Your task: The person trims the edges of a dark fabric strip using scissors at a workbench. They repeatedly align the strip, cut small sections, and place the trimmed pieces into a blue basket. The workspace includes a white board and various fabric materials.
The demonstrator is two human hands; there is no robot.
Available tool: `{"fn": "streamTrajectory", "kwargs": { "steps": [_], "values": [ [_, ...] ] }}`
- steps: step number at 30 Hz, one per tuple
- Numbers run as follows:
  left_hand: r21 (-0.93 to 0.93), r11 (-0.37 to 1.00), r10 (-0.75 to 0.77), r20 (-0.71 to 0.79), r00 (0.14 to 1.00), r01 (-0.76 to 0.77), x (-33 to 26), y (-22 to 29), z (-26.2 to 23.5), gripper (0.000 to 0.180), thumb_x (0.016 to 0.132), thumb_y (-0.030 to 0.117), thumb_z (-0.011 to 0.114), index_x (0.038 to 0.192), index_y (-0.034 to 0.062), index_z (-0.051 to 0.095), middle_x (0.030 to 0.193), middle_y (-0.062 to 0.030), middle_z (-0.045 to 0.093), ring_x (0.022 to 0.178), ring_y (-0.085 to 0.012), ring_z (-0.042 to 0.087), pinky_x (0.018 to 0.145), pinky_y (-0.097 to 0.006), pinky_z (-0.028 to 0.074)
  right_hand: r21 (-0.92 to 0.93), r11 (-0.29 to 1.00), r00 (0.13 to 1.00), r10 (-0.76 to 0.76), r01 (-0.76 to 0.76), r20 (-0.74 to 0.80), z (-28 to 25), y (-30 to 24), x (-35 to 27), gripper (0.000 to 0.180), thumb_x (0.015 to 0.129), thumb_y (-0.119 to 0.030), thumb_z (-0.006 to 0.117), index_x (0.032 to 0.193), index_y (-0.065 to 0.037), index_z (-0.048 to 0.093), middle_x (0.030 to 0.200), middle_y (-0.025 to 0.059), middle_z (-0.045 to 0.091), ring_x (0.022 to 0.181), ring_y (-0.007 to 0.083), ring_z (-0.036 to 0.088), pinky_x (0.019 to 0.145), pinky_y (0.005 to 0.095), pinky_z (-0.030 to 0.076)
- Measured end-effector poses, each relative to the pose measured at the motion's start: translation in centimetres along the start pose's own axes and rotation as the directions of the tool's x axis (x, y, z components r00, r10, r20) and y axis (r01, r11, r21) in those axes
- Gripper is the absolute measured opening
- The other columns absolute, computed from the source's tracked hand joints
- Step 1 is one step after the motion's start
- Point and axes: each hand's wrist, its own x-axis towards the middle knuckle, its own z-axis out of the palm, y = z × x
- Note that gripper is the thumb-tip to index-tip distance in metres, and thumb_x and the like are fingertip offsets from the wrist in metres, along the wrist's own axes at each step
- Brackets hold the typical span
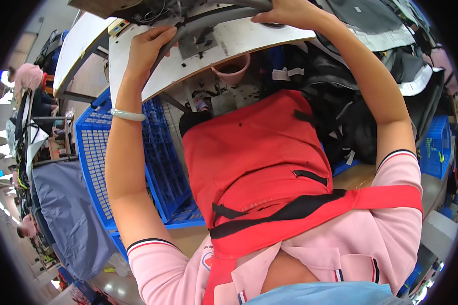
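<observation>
Two stacked blue crates (158, 168) beside apron (254, 157)

White worktable (239, 38) carries a grey curved strip (208, 20), a metal plate (198, 43) and dark scraps (188, 66)

Pink short-sleeved shirt (361, 239) here, each sleeve cuff trimmed with a dark and red stripe — the same stripes show at the lower hem. Over it hangs a red apron (254, 152) with black straps and a black slit pocket, its red band crossing the waist. A pale green bangle (127, 115) circles the left wrist — smooth, plain.
</observation>
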Motion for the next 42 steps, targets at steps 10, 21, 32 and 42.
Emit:
{"fn": "streamTrajectory", "kwargs": {
  "steps": [10,21,32,42],
  "values": [
    [-0.15,0.989,-0.021,-0.103,0.994,0.006,1.3,-0.4,-1.5,0.034,0.092,0.022,0.065,0.113,-0.0038,0.066,0.082,-0.0068,0.068,0.066,-0.0091,0.056,0.06,-0.021,0.044,-0.037,0.998,0.989,0.054,-0.06,-0.137,-2.2,-0.2,-0.3,0.059,0.073,-0.036,0.076,0.112,0.003,0.055,0.095,0.0257,0.064,0.097,0.0418,0.061,0.084,0.0466,0.046],
    [0.267,0.963,0.101,-0.233,0.967,-0.036,-1.3,-11.3,0.3,0.037,0.088,0.031,0.067,0.106,-0.0008,0.071,0.088,-0.0112,0.072,0.083,-0.0137,0.063,0.078,-0.027,0.049,0.247,0.774,0.805,0.59,-0.584,0.055,-10.3,-2.4,-29.2,0.057,0.082,-0.018,0.066,0.136,-0.008,0.05,0.084,-0.0021,0.046,0.076,0.0064,0.045,0.068,0.0218,0.04],
    [0.105,0.991,0.1,-0.234,0.967,-0.078,-1.8,-11.5,0.5,0.031,0.088,0.025,0.069,0.105,-0.0015,0.071,0.087,-0.007,0.072,0.082,-0.0114,0.062,0.077,-0.025,0.047,0.102,0.554,0.563,0.814,-0.826,0.14,-12.3,-4.2,-38.2,0.051,0.083,-0.013,0.068,0.132,-0.01,0.055,0.105,0.0068,0.061,0.103,0.0153,0.057,0.097,0.0303,0.043],
    [-0.061,0.997,-0.049,-0.17,0.984,0.039,-2.7,-9.1,1.3,0.028,0.089,0.021,0.069,0.105,-0.0011,0.071,0.084,-0.0013,0.068,0.072,-0.006,0.058,0.065,-0.021,0.047,-0.019,0.992,0.922,0.108,-0.124,-0.372,8.9,12.6,-4.4,0.03,0.088,-0.021,0.061,0.11,-0.001,0.062,0.107,0.0206,0.064,0.099,0.0354,0.062,0.085,0.0399,0.049]
  ]
}}
